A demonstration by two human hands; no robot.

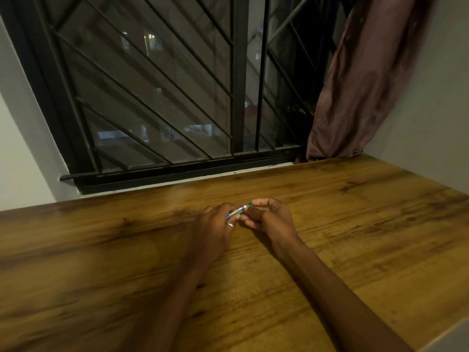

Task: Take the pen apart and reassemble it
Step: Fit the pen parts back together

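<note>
Leftmost, a pale wall (15, 138) gives way to a dark barred window (157, 97), and below it the wooden surface (101, 250) runs bare toward the viewer. Moving toward the middle, the left hand (215, 227) hovers low over the surface with its fingers curled closed round the near end of the pen (238, 211), a ring (230, 225) showing on one finger. This hand looks like the anchor: gripping the barrel firmly so it cannot turn. The pen itself lies slantwise between the two hands, held clear of the wood as far as one can tell (the gap beneath is hard to read), its clear barrel showing bluish in the middle and a green end poking up to the right. The right hand (269, 217) pinches that green end between thumb and fingertips, closed on it, which suits a twisting or pulling motion. By my judgement the pen is whole or nearly so, and the hands are set to part one end from the barrel; whether this is undoing or rejoining cannot be told. No loose parts show on the surface. Furthest right, a brownish curtain (368, 85) hangs bunched against the wall.
</note>
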